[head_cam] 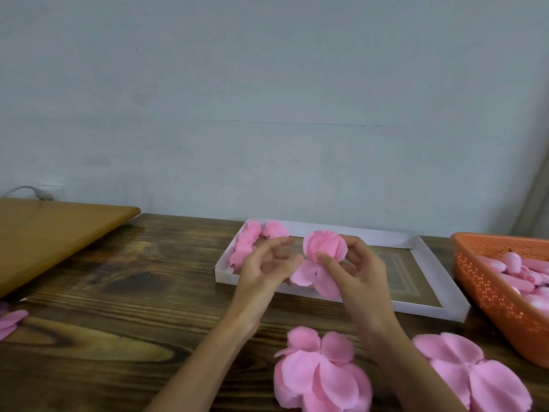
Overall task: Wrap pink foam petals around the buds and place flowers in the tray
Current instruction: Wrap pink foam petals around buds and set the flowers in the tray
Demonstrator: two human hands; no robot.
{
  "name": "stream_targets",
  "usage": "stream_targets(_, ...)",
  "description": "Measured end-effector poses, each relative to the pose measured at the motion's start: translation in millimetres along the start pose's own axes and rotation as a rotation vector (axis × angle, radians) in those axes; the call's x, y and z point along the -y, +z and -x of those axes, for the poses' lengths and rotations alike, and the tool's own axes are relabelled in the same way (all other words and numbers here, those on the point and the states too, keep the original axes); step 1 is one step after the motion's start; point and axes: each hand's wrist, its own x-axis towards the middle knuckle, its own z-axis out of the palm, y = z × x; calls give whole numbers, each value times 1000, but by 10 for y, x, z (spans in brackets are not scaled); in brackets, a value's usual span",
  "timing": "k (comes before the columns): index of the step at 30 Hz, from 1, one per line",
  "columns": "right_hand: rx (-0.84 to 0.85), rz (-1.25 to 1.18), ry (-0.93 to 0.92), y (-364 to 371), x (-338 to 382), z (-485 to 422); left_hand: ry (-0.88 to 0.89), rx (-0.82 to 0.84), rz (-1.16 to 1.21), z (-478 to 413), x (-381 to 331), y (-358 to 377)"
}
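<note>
- right hand [362, 272]: thumb pressed on the front of a half-wrapped flower [325, 243], other fingers curled behind it. the flower is gripped and held up over the tray [386, 237].
- loose petals [315, 278] hang just below the right thumb, not folded up.
- left hand [267, 263]: fingers spread, slightly bent, holding nothing; blurred. fingertips sit just left of the flower and the loose petals; cannot tell if they touch.
- done flowers [252, 242] lie in the tray's far left corner, partly behind the left fingers.
- petal pile [320, 373] lies on the table [118, 292], nearer the person than both sets of fingers, between the forearms.
- second pile [472, 373] lies right of the right forearm.
- basket [487, 281], orange, stands well right of the right fingers, just beside the tray; pink buds [511, 260] inside.
- stray petals [9, 321] lie far left of the left fingers, at the frame edge.
- board [50, 233], wooden, lies far left, beyond them.
</note>
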Motion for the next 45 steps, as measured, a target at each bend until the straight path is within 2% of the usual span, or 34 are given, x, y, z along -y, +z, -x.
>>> stream_targets(3, -82, -5, -3, -21, -2, -13, -42, 61, 11, -11, 59, -15)
stream_targets(6, -112, -10, -1, -29, -6, -16, -73, 6, 58, -11, 76, -2)
stream_targets(10, -39, 2, -1, -21, -26, -6, -137, -89, 233, 4, 50, 47)
stream_targets(15, 111, 26, -1, -20, -45, 13, -192, -171, 290, -1, 27, 45)
stream_targets(19, 198, 107, 3, 6, -59, 34, -95, -143, 230, 10, 13, 66)
stream_targets(22, 193, 148, -12, 37, -64, 54, -16, -121, 182, 21, 16, 104)
stream_targets(29, 143, 75, 19, 60, -41, 50, -49, -126, 346, 24, -43, 96)
stream_targets(37, 207, 120, 95, 336, -59, 219, -80, -402, 342, 48, -24, 219)
stream_targets(45, 165, 404, 40, 380, -4, 248, -303, -365, 597, 111, -65, 328)
